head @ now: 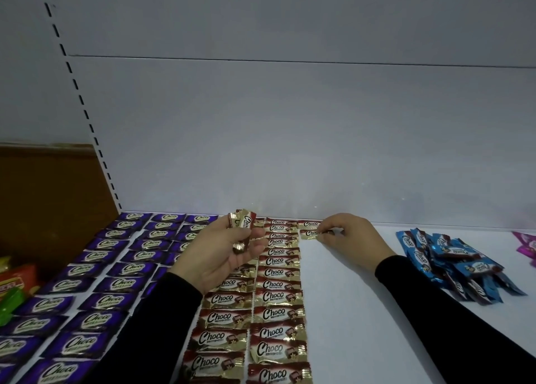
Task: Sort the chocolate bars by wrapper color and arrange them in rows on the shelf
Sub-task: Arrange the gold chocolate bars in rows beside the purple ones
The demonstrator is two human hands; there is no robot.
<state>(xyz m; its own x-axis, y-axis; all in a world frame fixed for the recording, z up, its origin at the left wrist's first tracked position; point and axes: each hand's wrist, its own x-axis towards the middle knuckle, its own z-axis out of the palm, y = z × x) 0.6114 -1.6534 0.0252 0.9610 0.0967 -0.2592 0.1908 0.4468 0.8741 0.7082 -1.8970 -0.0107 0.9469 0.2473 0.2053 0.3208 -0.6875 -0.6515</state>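
Purple-wrapped Choco bars (116, 267) lie in several rows on the left of the white shelf (348, 296). Two full rows of red-and-gold Choco bars (275, 296) run down the middle. My left hand (229, 253) is raised above them and grips a small bunch of red-and-gold bars (243, 224). My right hand (348, 235) pinches one red-and-gold bar (309, 234) lying on the shelf near the back, just in front of another red-and-gold bar (309, 224) that heads a third row.
A loose pile of blue-wrapped bars (452, 261) lies at the right, with pink wrappers (526, 244) at the far right edge. Orange and green packets (14, 285) sit at the far left beside a brown panel. The white back wall rises behind.
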